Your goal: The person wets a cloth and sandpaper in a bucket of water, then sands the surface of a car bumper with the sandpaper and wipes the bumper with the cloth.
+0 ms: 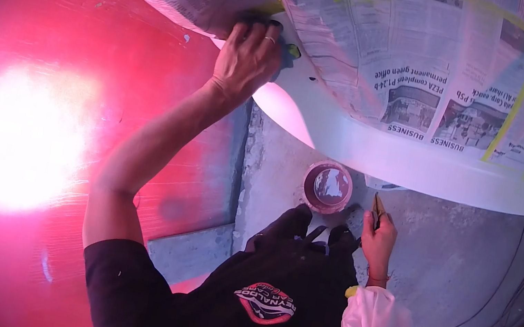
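While white panel [429,168] lies at left hand [249,56], right hand [377,243] grips brown piece [377,209].

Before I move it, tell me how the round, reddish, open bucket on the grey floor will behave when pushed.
The reddish bucket probably sloshes: the shiny surface inside looks like liquid. Being open, it may spill if tipped. Upright, it seems likelier to slide than roll.

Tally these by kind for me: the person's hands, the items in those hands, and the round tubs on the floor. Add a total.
Hands: 2 (left hand, right hand)
Items in hand: 2 (bluish item at the left, brownish piece in the right)
Round tubs: 1 (the reddish tub)
Total: 5
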### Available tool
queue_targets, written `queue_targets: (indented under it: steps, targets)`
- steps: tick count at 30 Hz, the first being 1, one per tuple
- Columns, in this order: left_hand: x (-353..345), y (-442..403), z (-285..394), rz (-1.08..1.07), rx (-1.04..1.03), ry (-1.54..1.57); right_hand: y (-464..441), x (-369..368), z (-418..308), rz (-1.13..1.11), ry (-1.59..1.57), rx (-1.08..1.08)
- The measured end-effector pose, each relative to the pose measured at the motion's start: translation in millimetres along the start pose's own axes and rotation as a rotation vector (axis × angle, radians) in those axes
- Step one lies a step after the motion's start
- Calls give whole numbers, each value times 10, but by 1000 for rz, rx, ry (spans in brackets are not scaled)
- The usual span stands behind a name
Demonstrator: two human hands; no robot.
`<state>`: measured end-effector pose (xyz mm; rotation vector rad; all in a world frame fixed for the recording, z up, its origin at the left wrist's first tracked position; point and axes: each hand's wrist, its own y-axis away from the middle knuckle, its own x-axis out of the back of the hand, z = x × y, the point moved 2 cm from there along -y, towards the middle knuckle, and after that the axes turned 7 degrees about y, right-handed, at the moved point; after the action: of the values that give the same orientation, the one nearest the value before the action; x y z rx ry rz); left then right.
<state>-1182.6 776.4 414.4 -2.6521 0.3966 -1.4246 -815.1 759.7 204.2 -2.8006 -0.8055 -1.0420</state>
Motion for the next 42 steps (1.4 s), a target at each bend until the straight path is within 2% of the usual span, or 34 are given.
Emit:
queue_targets:
  steps: [1, 2, 5, 10, 12, 14, 16, 17, 19, 20, 22, 24, 26, 28, 30, 31, 34, 37, 39, 42]
  targets:
    - [-47, -31, 69, -117, 65, -91, 37, -25, -3, -9, -22, 3]
    - [-85, -13, 134, -130, 46, -75, 79, -51, 1, -16, -26, -24]
    - [-110, 146, 295, -169, -11, -365, 258, -120, 105, -18, -164, -71]
    - [-243, 356, 382, -87, 29, -288, 522, -271, 593, -96, -142, -187]
    - [-263, 572, 423, -94, -117, 72, 581, -276, 700, -112, -141, -226]
    - [-399, 697, 555, -101, -158, 250, 634, -271, 793, -83, -113, -264]
    - [-636, 867, 768, -219, -102, 374, 671, -253, 815, -90, -106, -293]
    - [-658, 800, 808, -210, -99, 370, 667, -222, 804, -70, -87, -290]
    - [-620, 602, 794, 11, 9, 340, 662, -237, 790, -48, -68, -285]
    - [-601, 459, 766, 10, 16, 339, 672, -262, 809, -54, -80, -321]
    - [-545, 177, 672, 243, 39, 267, 666, -331, 801, -79, -83, -342]
    - [-642, 128, 712, 286, 62, 264, 630, -412, 756, -29, -188, -354]
    - [-691, 210, 761, 256, 98, 244, 588, -474, 668, -45, -155, -324]
    - [-815, 404, 787, 116, 105, 252, 545, -517, 595, -73, -132, -288]
    - [-836, 347, 923, 45, 183, 301, 511, -587, 548, -200, -178, -312]
    - [-926, 328, 1034, -82, 203, 333, 520, -610, 542, -210, -180, -304]
    - [-1284, 289, 1408, -274, 141, 387, 515, -701, 571, -204, -190, -224]
    - [-1474, 282, 1602, -239, 91, 460, 548, -768, 760, -201, -180, -232]
    - [-1398, 319, 1571, -217, -13, 406, 603, -806, 850, -180, -167, -224]
    - [-1047, 374, 1092, -308, -108, 123, 633, -770, 925, -189, -126, -235]
